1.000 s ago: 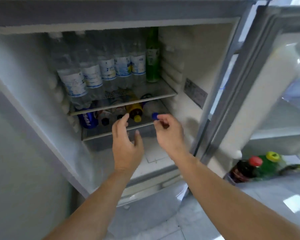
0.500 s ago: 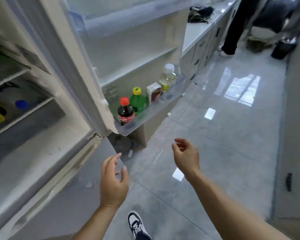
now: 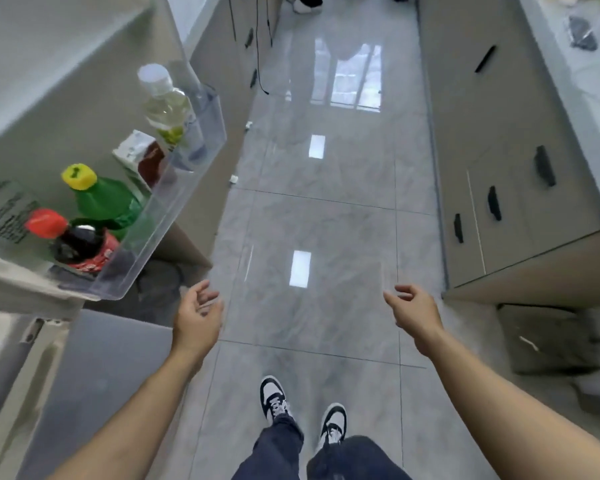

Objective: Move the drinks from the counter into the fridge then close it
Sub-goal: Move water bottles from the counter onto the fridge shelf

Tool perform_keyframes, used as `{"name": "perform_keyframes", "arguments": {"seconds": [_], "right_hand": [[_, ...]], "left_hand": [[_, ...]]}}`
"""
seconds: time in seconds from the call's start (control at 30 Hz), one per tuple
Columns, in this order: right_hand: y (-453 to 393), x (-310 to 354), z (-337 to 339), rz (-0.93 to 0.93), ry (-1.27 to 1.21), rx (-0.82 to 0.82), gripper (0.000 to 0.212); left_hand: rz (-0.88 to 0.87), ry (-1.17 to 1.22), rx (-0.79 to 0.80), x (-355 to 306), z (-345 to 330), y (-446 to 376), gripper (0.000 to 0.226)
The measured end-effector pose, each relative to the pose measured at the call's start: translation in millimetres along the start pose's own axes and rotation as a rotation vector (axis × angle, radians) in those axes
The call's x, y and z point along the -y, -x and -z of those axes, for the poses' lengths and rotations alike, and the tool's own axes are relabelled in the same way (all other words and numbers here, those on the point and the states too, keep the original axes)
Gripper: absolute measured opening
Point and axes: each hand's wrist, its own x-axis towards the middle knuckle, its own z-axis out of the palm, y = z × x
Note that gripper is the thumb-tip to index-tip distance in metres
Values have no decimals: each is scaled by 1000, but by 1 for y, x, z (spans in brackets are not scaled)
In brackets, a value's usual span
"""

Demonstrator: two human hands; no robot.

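The open fridge door (image 3: 49, 81) fills the left side. Its clear door shelf (image 3: 146, 233) holds a cola bottle with a red cap (image 3: 77, 244), a green bottle with a yellow cap (image 3: 104, 202), a small carton (image 3: 142, 157) and a pale bottle with a white cap (image 3: 167, 112). My left hand (image 3: 198, 317) hangs empty with loosely curled fingers, just right of and below the shelf. My right hand (image 3: 413, 313) is also empty and relaxed, over the floor. The fridge interior is out of view.
A grey tiled floor (image 3: 326, 202) runs ahead between two rows of beige cabinets (image 3: 499, 150) with black handles. A light counter (image 3: 589, 81) tops the right row. My feet (image 3: 302, 407) stand below. A dark box (image 3: 548, 337) sits at the right. A person's legs show far ahead.
I have turned right, away from the fridge interior toward the aisle. Both hands left the lower fridge shelf and now hang empty over the floor.
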Motion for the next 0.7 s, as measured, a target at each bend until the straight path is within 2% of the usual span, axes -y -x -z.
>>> {"name": "perform_keyframes", "arguments": {"seconds": [0.17,0.3,0.43,0.53,0.7], "right_hand": [[-1,-33,19,-134,-15,-38,38],[-7,-69,38,-253,-30,-86,37],[-10,-111,53,-391,-4,-88,36],[-22,-131,65,-486,17,-76,37],[-68,-126,92,-589,45,-27,40]], "left_hand": [[337,-190,182,31,0,-22,39],[478,-389,214,53,-12,-32,40],[525,-426,232,44,-48,-47,42],[497,-399,255,22,-90,-72,42],[403,-393,236,-27,-153,-112,37]]}}
